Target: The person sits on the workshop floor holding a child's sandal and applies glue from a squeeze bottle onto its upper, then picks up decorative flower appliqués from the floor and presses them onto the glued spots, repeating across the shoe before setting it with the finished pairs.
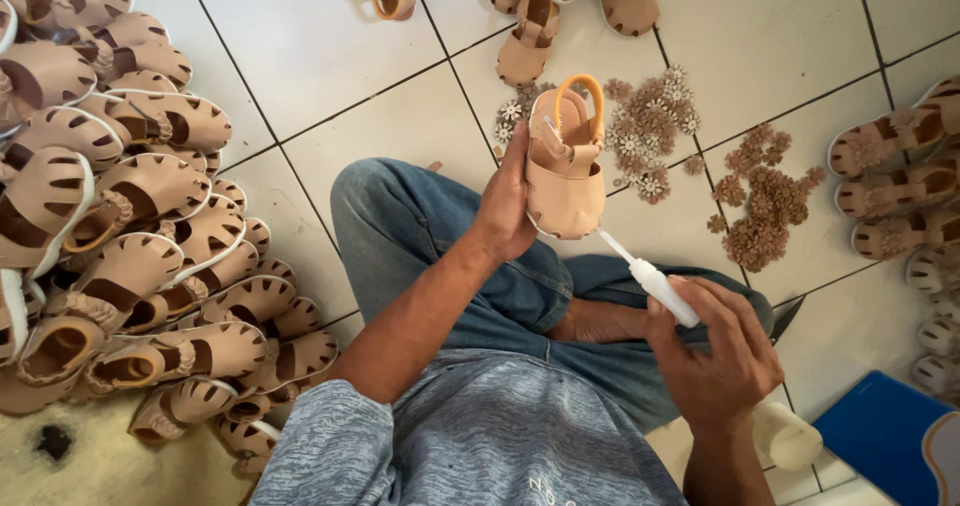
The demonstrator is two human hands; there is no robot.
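The blue box [885, 436] and white bottle [787, 436] sit partly hidden.

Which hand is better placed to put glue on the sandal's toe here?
The right hand. It holds the glue bottle, whose nozzle tip points at the toe of the sandal. The left hand is taken up gripping the sandal from the side, holding it up over the floor.

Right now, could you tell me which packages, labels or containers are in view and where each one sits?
Glue tube: in the right hand, slim, white, nozzle at the sandal toe.
White bottle: on the floor by the right wrist, rounded.
Blue flat box or lid: bottom right corner, pale patch at its edge.
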